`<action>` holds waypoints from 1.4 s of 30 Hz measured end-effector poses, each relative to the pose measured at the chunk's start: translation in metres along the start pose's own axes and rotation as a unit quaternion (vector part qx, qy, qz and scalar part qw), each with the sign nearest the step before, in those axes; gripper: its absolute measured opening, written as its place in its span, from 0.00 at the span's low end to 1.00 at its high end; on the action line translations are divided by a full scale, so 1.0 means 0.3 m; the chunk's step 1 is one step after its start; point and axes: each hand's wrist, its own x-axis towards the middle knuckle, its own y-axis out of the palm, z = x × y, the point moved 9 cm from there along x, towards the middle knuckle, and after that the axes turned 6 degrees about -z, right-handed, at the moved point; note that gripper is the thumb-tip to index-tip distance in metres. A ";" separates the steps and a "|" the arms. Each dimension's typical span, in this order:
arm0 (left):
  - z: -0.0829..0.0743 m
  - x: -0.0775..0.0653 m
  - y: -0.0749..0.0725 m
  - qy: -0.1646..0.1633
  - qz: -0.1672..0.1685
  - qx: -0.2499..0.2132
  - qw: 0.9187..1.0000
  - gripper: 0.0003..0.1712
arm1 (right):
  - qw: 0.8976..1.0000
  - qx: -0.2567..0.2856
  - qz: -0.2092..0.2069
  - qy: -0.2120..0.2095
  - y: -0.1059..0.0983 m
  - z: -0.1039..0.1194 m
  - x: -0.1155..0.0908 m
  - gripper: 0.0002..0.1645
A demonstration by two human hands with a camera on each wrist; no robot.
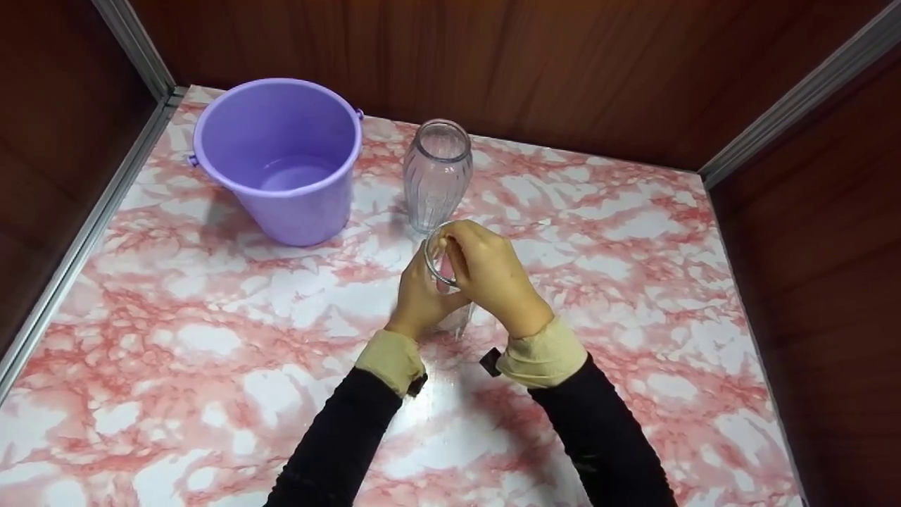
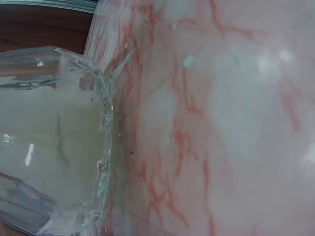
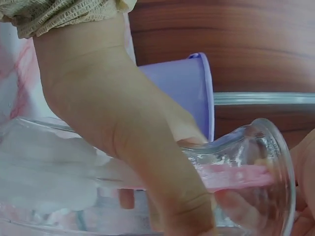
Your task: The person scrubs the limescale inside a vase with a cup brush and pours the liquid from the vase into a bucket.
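My left hand [image 1: 418, 299] grips a clear glass vase [image 3: 279, 152] round its body, below the flared rim. Inside the glass lies a bottle brush with a pink handle [image 3: 234, 176] and a thick pale head [image 3: 47, 172]. My right hand [image 1: 496, 274] is bent over the vase's mouth, its curled fingers at the top of the pink handle. In the left wrist view the base of the vase shows at the left, with the pale head filling it behind the glass; that view holds neither hand.
Just beyond my hands a second ribbed glass vase [image 1: 438, 184] stands upright. A purple bucket [image 1: 299, 218] is at the back left. Dark wood-look panels [image 1: 493, 63] enclose the red-and-white marbled table [image 1: 232, 394] at the back and sides.
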 end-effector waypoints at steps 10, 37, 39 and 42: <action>0.014 0.002 0.001 -0.038 0.007 0.006 0.999 0.48 | 0.994 -0.084 -0.039 -0.051 -0.010 0.040 -0.001 0.05; 0.011 -0.002 0.002 -0.006 0.000 0.014 1.000 0.49 | 0.990 0.109 -0.085 -0.025 -0.022 -0.009 -0.017 0.06; 0.017 -0.002 0.003 -0.018 0.002 0.009 1.000 0.50 | 0.989 0.120 -0.081 -0.013 -0.023 -0.017 -0.015 0.06; 0.022 -0.002 0.004 -0.034 0.005 0.008 0.999 0.51 | 0.990 0.121 -0.070 0.007 -0.020 -0.028 -0.010 0.07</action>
